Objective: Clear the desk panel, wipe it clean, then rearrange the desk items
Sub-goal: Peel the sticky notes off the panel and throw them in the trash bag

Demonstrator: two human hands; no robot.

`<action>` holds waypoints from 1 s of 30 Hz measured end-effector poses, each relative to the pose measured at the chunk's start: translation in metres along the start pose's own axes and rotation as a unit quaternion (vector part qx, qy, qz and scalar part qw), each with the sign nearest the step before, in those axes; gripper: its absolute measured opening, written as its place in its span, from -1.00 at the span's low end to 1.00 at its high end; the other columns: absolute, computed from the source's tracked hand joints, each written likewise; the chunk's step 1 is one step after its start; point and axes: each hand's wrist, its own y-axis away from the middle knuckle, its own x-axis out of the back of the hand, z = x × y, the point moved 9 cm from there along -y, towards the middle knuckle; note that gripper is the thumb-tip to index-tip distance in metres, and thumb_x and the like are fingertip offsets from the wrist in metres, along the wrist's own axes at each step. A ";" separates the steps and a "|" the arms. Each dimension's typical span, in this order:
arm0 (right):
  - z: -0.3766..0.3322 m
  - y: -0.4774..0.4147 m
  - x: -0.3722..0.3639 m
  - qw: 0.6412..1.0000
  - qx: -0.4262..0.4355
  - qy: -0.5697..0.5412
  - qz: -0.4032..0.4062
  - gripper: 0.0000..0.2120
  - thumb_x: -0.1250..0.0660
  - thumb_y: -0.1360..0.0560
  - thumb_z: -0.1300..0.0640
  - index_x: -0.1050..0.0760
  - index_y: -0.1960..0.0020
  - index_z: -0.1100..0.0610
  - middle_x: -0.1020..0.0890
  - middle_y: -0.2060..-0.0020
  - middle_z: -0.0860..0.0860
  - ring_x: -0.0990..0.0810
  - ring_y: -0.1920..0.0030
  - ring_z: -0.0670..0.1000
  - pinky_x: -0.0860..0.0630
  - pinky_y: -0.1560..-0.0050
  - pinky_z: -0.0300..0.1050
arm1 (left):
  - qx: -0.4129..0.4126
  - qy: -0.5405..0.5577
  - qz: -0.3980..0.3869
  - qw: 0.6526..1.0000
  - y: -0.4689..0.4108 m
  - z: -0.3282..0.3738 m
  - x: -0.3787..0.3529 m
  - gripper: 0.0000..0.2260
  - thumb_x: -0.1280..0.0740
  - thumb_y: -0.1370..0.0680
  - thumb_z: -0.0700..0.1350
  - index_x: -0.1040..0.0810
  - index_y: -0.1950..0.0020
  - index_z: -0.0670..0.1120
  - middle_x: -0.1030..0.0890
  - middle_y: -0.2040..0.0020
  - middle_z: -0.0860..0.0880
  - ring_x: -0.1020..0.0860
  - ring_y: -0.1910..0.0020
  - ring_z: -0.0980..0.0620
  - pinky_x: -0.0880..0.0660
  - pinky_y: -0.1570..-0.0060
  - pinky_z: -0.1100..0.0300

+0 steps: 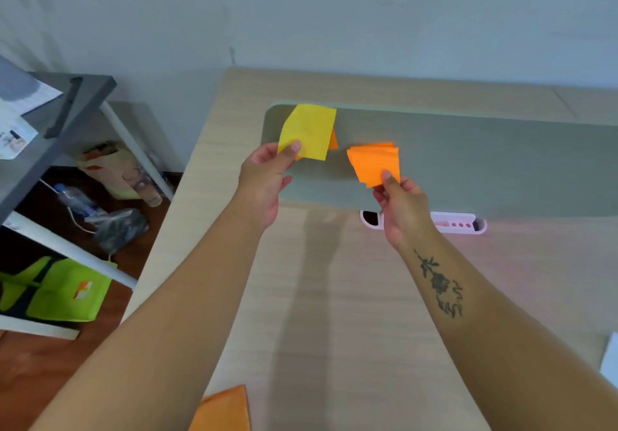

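Item 1. Left hand (pixel 267 176): thumb and fingers pinch the lower corner of the yellow notes (pixel 309 131), with an orange scrap behind them.

Item 2. Right hand (pixel 401 206): thumb and fingertips pinch the bottom edge of the orange notes (pixel 374 163).

Both bundles are held in front of the grey-green desk panel (pixel 485 163).

Item 3. Pink organiser (pixel 458 223) at the panel's near edge. Orange cloth (pixel 224 410) on the desk (pixel 334 313).

Handling: probably the last of the clearing. Square both bundles into one hand, park them off the panel, and so free a hand for the cloth.
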 end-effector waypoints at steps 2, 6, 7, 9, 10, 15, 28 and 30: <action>0.001 0.005 0.007 1.000 -0.002 0.005 -0.011 -0.88 -0.28 -0.60 0.23 -0.49 0.11 0.15 -0.59 0.18 0.03 -0.57 0.19 -0.05 -0.51 0.00 -0.16 | -0.014 -0.011 0.045 0.999 -0.002 0.001 0.005 -0.84 -0.47 -0.51 -0.11 -0.51 0.18 0.02 -0.62 0.11 0.01 -0.59 0.08 0.06 -0.41 0.07 0.15; -0.016 0.026 0.012 0.999 0.013 -0.013 -0.037 -0.97 -0.30 -0.59 0.23 -0.47 0.03 0.15 -0.58 0.15 0.03 -0.57 0.18 -0.05 -0.54 0.05 -0.18 | -0.037 -0.036 0.087 0.995 0.009 0.000 0.014 -0.83 -0.46 -0.50 -0.19 -0.50 0.19 -0.01 -0.61 0.21 0.00 -0.61 0.20 0.04 -0.43 0.16 0.20; -0.019 0.033 0.013 0.999 0.017 -0.014 -0.040 -0.96 -0.31 -0.59 0.23 -0.46 0.03 0.14 -0.58 0.15 0.03 -0.57 0.18 -0.04 -0.53 0.05 -0.18 | -0.034 -0.035 0.091 0.995 0.014 -0.002 0.016 -0.83 -0.46 -0.51 -0.20 -0.50 0.17 -0.02 -0.61 0.21 -0.01 -0.61 0.22 0.06 -0.44 0.16 0.21; -0.022 0.046 0.010 0.998 0.026 -0.010 -0.052 -0.94 -0.33 -0.57 0.23 -0.46 0.01 0.11 -0.60 0.17 0.01 -0.56 0.17 -0.02 -0.51 0.06 -0.15 | -0.020 -0.024 0.090 0.995 0.021 -0.010 0.019 -0.87 -0.44 -0.52 -0.21 -0.51 0.10 -0.05 -0.62 0.17 -0.02 -0.61 0.22 0.06 -0.45 0.12 0.20; -0.023 0.052 0.009 0.998 0.031 -0.011 -0.062 -0.90 -0.34 -0.56 0.23 -0.46 -0.03 0.10 -0.60 0.18 0.00 -0.56 0.16 -0.01 -0.50 0.06 -0.13 | -0.010 -0.016 0.082 0.996 0.024 -0.015 0.019 -0.87 -0.43 -0.53 -0.21 -0.50 0.03 -0.07 -0.62 0.14 -0.02 -0.61 0.21 0.05 -0.45 0.11 0.19; -0.026 0.085 0.010 0.994 0.045 0.040 -0.092 -0.64 -0.37 -0.55 0.22 -0.39 -0.29 0.02 -0.63 0.12 0.02 -0.59 0.10 0.02 -0.51 0.01 -0.07 | 0.047 -0.012 -0.021 0.999 0.061 -0.045 -0.004 -0.85 -0.33 -0.59 -0.22 -0.50 -0.16 -0.10 -0.62 0.06 -0.04 -0.59 0.17 0.03 -0.45 0.14 0.17; 0.000 0.145 0.060 0.953 0.084 0.284 -0.066 -0.86 -0.29 -0.58 0.13 -0.51 -0.09 0.16 -0.56 0.11 0.02 -0.49 0.12 0.03 -0.43 0.14 -0.09 | 0.092 -0.149 -0.073 0.982 0.179 -0.097 -0.039 -0.82 -0.09 -0.68 -0.09 -0.48 -0.11 0.05 -0.61 0.03 -0.01 -0.59 0.14 -0.04 -0.46 0.06 0.07; 0.001 0.150 0.064 0.942 0.085 0.314 -0.089 -0.87 -0.29 -0.58 0.11 -0.49 -0.07 0.15 -0.57 0.10 0.03 -0.54 0.08 0.11 -0.49 0.07 0.01 | 0.092 -0.171 -0.077 0.978 0.191 -0.099 -0.045 -0.80 -0.13 -0.64 -0.03 -0.49 -0.17 0.02 -0.61 0.04 0.00 -0.59 0.15 -0.03 -0.45 0.07 0.08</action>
